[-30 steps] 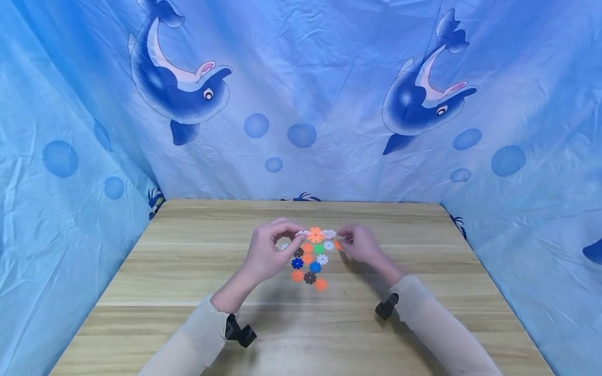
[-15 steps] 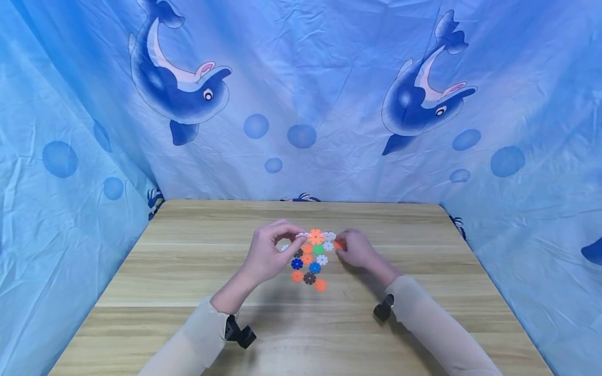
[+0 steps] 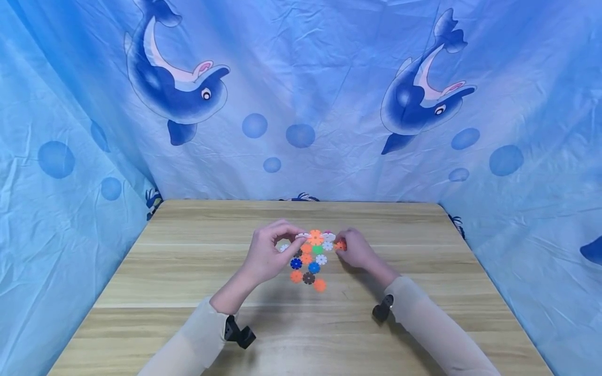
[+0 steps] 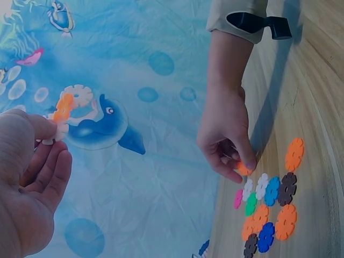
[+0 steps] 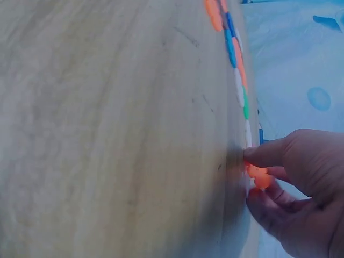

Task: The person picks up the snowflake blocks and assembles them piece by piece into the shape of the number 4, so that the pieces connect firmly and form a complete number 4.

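Pale wood-grained table [image 3: 188,271] fills the lower part of the head view, with a blue dolphin-printed curtain [image 3: 301,83] behind it. Near the middle, a person's left hand [image 3: 269,250] pinches a joined strip [image 3: 315,237] of notched discs, white, orange, white, that look like plastic. Thumb and finger take only one white end, which seems to leave the other end free. Opposite, the right hand [image 3: 358,250] pinches an orange disc [image 3: 340,245] at the far right edge of a cluster of loose discs [image 3: 308,278]. These lie flat and close together, probably so each colour can be found at a glance.

From the left wrist, the strip stands raised against the curtain, gripped between thumb and finger, the lower fingers loosely bent beneath. The right hand points down at the table, likely because a flat disc must be taken by its rim. A pink disc [image 4: 238,199] lies near its fingertips.

From the right wrist, the right hand's thumb and fingers close around orange at the tabletop; whether one piece or two, I cannot tell. The loose discs run away upward, seen almost edge-on. The left hand is not visible here.
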Motion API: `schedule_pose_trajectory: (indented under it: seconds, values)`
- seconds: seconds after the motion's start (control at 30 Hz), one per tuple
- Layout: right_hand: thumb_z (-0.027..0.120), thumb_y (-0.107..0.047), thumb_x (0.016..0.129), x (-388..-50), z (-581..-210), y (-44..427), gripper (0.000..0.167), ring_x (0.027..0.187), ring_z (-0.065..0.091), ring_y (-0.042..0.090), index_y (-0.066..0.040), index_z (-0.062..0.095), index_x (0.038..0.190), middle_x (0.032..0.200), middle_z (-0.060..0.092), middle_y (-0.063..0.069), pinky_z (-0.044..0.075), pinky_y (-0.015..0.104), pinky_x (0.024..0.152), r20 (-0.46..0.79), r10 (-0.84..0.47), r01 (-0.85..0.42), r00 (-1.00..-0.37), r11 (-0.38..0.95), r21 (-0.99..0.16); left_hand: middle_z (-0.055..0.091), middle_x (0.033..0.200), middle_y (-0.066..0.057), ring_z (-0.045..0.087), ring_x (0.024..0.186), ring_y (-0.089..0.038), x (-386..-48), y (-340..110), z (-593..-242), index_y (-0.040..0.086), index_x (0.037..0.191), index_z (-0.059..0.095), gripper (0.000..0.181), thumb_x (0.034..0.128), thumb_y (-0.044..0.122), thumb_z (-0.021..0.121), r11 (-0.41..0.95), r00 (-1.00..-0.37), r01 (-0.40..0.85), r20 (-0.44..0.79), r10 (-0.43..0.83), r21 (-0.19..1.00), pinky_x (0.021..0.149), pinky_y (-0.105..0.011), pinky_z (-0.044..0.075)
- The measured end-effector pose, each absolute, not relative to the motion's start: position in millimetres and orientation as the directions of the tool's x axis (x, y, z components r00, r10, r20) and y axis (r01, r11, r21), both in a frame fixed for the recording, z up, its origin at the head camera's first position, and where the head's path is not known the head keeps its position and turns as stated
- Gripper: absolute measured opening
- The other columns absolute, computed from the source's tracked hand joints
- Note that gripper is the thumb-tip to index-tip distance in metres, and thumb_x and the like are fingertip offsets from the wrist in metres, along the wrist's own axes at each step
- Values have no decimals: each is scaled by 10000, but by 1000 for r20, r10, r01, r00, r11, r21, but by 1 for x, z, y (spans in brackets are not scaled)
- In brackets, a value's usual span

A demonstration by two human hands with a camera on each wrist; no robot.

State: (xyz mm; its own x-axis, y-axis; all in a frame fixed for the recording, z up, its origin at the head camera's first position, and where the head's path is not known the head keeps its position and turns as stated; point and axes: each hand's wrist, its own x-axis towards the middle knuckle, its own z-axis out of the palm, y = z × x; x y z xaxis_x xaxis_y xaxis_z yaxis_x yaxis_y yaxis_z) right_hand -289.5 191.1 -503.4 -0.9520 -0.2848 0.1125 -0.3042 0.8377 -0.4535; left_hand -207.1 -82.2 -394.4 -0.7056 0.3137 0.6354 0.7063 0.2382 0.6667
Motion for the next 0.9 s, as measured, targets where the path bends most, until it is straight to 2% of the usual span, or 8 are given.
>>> schedule_pose_trajectory:
  seconds: [0.13, 0.33, 0.57, 0.77, 0.9]
  values:
    - [813, -33, 864, -287, -501, 196, 154, 856, 585, 180, -53, 741, 999, 952, 655, 79, 540, 332, 749, 127, -283, -308, -951, 810, -499, 782, 966, -21, 718, 810, -106, -209, -82, -395, 113, 1024, 822, 74, 961, 87, 794, 241, -709, 703, 631, 314, 670, 816, -257, 660]
    - [786, -37, 906, -282, -495, 202, 131, 845, 655, 149, -58, 751, 1031, 929, 724, 42, 590, 331, 773, 110, -252, -268, -962, 768, -582, 786, 959, -30, 719, 790, -118, -212, -82, -396, 108, 1026, 821, 74, 962, 85, 792, 240, -698, 715, 643, 317, 657, 781, -254, 657]
    - [771, -53, 935, -270, -479, 208, 120, 866, 719, 161, -73, 765, 1053, 950, 767, 46, 636, 344, 794, 187, -224, -292, -956, 714, -636, 779, 958, -18, 712, 794, -93, -213, -85, -397, 113, 1025, 820, 79, 956, 83, 798, 240, -714, 697, 623, 319, 676, 846, -254, 657]
    - [779, -98, 959, -252, -452, 206, 86, 820, 740, 136, -110, 763, 1043, 923, 781, 32, 626, 286, 700, 190, -172, -256, -967, 605, -754, 778, 963, -19, 713, 800, -103, -214, -87, -397, 112, 1029, 819, 77, 959, 90, 797, 242, -719, 692, 617, 320, 680, 863, -271, 660]
    - [793, -114, 952, -239, -430, 204, 116, 808, 756, 173, -77, 754, 1056, 943, 789, 89, 646, 293, 692, 163, -138, -210, -977, 491, -845, 783, 970, -28, 725, 816, -119, -217, -87, -397, 105, 1030, 818, 75, 959, 91, 798, 236, -718, 692, 616, 324, 682, 853, -264, 659]
